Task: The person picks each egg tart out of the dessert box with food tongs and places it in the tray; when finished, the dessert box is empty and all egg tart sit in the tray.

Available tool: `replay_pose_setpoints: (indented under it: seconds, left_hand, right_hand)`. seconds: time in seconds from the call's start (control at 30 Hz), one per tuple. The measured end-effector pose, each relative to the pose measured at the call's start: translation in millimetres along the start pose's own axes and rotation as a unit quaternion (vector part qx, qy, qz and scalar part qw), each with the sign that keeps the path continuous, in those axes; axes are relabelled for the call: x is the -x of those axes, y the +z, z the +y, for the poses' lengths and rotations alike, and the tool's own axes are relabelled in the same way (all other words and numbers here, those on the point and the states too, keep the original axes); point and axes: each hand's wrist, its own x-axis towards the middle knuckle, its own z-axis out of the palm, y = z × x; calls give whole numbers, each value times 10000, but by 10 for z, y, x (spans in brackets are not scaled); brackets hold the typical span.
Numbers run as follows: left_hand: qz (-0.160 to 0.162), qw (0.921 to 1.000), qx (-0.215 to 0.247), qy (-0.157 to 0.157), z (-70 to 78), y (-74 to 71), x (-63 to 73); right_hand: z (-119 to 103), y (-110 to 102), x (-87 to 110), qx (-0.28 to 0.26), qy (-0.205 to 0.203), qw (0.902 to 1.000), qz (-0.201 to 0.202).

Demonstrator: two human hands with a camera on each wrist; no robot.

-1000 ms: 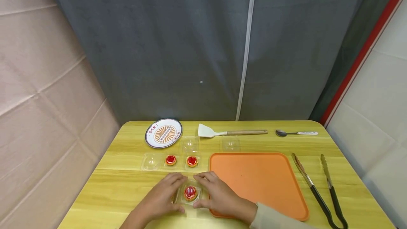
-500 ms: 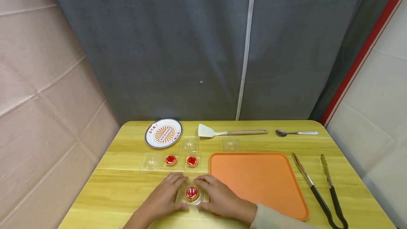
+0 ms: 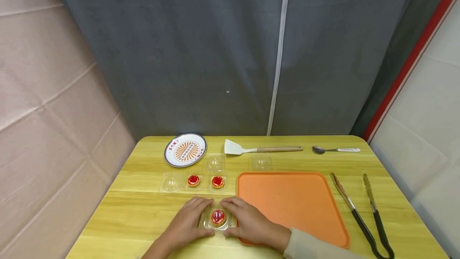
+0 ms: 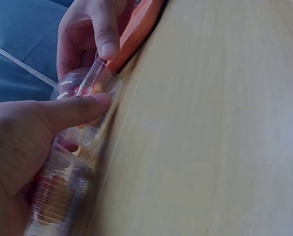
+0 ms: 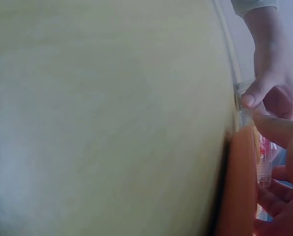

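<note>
A clear plastic domed box (image 3: 207, 223) lies on the table near its front edge, with a red-topped tart (image 3: 218, 218) inside. Its lid sits down over the tart. My left hand (image 3: 187, 221) grips the box's left side, thumb at the near edge and fingers at the far one. Opposite, my right hand (image 3: 251, 221) holds the right side the same way. In the left wrist view, both thumbs press on the ribbed side of the box (image 4: 104, 83). The right wrist view shows the box (image 5: 264, 172) mostly hidden behind my hands.
Beyond my hands lie two opened clear boxes, each with a tart (image 3: 193, 180) (image 3: 217, 182), and a loose clear lid (image 3: 261, 163). An orange tray (image 3: 287, 203) borders my right hand. A plate (image 3: 185, 150), spatula (image 3: 264, 149), spoon (image 3: 336, 150) and tongs (image 3: 359, 221) lie around.
The box has shifted slightly to the right between my hands. My left thumb has come in closer to the box's near edge, and both hands keep holding its sides.
</note>
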Motion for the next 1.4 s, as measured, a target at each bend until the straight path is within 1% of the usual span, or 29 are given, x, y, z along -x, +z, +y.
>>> replay_pose_setpoints:
  seconds: [0.33, 0.6, 0.77, 1.0, 1.4]
  left_hand:
    - [142, 9999, -72, -34, 8, 45, 9]
    - [256, 9996, -120, -26, -4, 74, 15]
    - [332, 9993, -142, 3, -2, 79, 17]
    - [316, 9993, -175, -12, 7, 79, 18]
    - [313, 9992, -239, -11, 28, 70, 17]
  right_hand:
    - [35, 47, 9, -275, 52, 9996, 72]
    - [57, 87, -3, -339, 40, 9993, 132]
    - [55, 67, -9, -680, 173, 9975, 125]
    - [66, 51, -30, -1028, 267, 9943, 111]
    - [78, 55, -57, -1661, 546, 9846, 82]
